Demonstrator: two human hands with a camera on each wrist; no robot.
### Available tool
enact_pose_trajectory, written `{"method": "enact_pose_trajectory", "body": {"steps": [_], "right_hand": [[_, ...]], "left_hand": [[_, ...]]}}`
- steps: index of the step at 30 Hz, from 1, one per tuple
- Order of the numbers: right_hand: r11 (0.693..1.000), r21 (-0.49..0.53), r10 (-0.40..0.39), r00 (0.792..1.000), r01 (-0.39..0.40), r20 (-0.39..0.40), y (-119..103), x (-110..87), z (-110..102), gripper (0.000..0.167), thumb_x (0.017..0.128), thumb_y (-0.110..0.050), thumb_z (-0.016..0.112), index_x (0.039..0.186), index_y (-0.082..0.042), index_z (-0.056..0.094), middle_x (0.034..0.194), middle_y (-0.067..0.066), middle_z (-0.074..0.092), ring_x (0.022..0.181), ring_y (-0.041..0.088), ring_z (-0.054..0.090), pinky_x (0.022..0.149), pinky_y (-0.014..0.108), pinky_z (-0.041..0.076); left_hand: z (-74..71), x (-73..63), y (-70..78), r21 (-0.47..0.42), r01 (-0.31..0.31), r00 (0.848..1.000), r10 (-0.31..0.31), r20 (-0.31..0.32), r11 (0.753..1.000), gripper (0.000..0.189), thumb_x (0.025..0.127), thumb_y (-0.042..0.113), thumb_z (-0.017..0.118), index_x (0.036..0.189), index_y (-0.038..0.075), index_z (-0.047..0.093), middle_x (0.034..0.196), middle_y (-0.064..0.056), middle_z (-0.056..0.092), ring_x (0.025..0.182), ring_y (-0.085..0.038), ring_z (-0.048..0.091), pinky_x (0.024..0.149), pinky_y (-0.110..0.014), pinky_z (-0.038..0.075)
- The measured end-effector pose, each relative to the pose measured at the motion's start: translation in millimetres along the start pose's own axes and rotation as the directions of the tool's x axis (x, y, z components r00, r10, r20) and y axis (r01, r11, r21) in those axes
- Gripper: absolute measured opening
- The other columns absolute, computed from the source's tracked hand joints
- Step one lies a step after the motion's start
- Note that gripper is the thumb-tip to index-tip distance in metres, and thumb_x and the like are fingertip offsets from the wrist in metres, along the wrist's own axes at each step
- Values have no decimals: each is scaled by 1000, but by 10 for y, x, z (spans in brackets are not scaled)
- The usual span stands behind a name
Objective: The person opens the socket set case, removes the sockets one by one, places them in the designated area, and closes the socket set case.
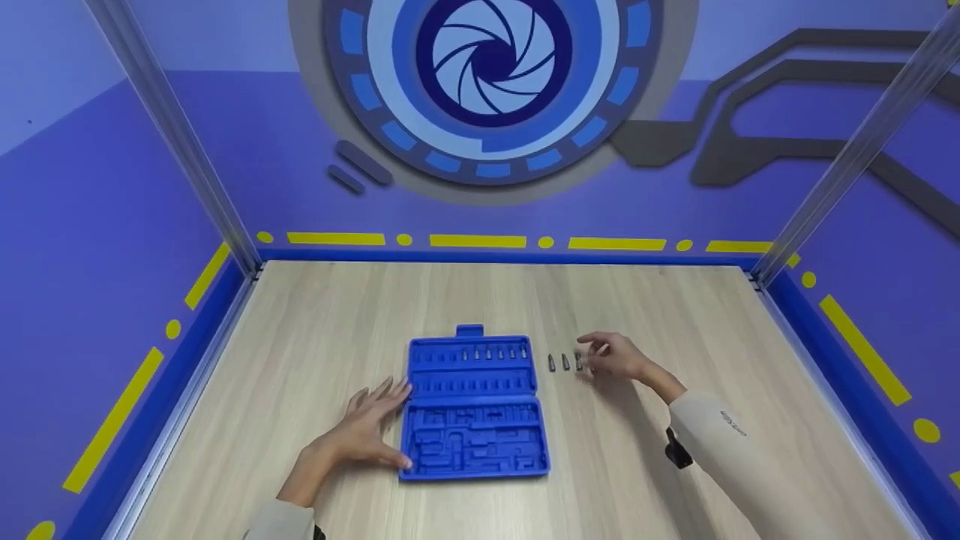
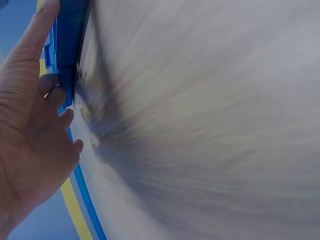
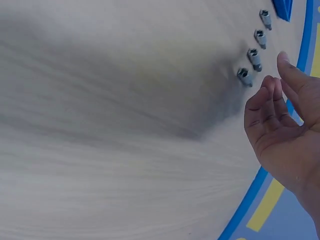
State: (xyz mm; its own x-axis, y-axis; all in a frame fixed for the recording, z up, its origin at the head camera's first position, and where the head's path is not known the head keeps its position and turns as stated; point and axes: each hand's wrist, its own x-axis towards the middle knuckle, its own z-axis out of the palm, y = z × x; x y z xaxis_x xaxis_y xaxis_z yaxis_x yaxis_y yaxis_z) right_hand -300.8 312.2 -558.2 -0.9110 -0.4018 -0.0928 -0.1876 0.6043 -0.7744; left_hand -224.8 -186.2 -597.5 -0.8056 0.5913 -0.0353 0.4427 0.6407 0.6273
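Observation:
A blue plastic bit case (image 1: 474, 475) lies unfolded flat on the table. Several small metal bits (image 1: 488, 353) fill the right part of its top row; other slots there hold none. My left hand (image 1: 363, 429) rests against the case's left side, thumb at the lower corner and fingers spread toward the hinge. To the right of the case, more metal bits (image 1: 551, 363) stand in a short row. Just over the right end of that row hovers my right hand (image 1: 616, 357). In the right wrist view its thumb and fingers are apart, with nothing seen between them, near the bits (image 3: 254, 59).
The wooden table (image 1: 315, 315) is enclosed by blue-purple panels (image 1: 247, 150) with yellow markings. Metal posts (image 1: 180, 135) rise at the back corners. A dark strap-like piece (image 1: 679, 450) hangs beneath the right sleeve.

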Motion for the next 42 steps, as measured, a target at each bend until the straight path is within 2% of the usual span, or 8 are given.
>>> {"method": "enact_pose_trajectory", "body": {"steps": [7,14,18,21,25,28,31,42], "right_hand": [[999,42,-9,1000,9,4,-197,208,180,43,98,-8,67,136,11,57,105,25,68,81,15,65,63,23,51],[996,82,-45,998,41,47,-484,427,473,42,98,-10,67,134,9,59,103,21,67,78,24,64,60,27,51],[992,103,-77,994,70,72,-613,562,663,44,99,-14,67,136,8,58,104,21,68,75,21,59,57,25,47],[989,123,-95,992,85,85,-735,634,791,44,100,-12,65,136,11,57,105,26,68,77,32,62,63,39,55],[989,134,-66,994,55,83,-853,752,938,42,100,-13,65,136,8,59,103,22,69,77,27,64,65,38,57],[992,117,-57,996,49,67,-877,864,1050,40,99,-16,67,134,4,63,100,16,70,75,9,59,62,20,48],[994,87,-78,996,73,52,-911,949,1166,37,99,-15,67,131,5,64,100,16,71,77,8,59,65,18,47],[994,-82,-70,997,68,-20,-975,1089,1416,31,97,-10,68,124,5,69,107,17,74,86,16,61,75,31,53]], "left_hand": [[3,-6,-14,-7,-4,1000,4,3,1000,131,61,56,94,160,1,27,167,-24,24,155,-52,14,119,-76,6],[0,-2,-9,-5,-5,1000,5,0,1000,132,61,57,93,160,1,27,167,-23,24,155,-51,14,119,-76,6],[1,-4,-14,4,5,1000,-5,-3,1000,133,60,58,93,160,1,27,167,-22,25,156,-50,14,120,-75,6],[4,-5,-11,12,9,1000,-9,1,1000,133,59,58,94,160,2,27,167,-22,26,156,-50,14,120,-75,6],[0,-2,5,16,10,1000,-10,4,1000,133,59,56,94,160,1,27,167,-24,25,155,-51,15,120,-75,7],[-4,2,7,13,7,1000,-7,4,1000,133,60,57,94,160,1,27,167,-23,25,155,-52,14,120,-75,6],[-2,3,-4,3,3,1000,-3,-2,1000,132,60,57,94,160,1,27,167,-23,24,155,-52,14,120,-76,6],[17,1,-18,-12,-1,1000,1,-16,1000,132,59,56,94,159,0,29,167,-23,26,155,-52,14,119,-77,6]]}}
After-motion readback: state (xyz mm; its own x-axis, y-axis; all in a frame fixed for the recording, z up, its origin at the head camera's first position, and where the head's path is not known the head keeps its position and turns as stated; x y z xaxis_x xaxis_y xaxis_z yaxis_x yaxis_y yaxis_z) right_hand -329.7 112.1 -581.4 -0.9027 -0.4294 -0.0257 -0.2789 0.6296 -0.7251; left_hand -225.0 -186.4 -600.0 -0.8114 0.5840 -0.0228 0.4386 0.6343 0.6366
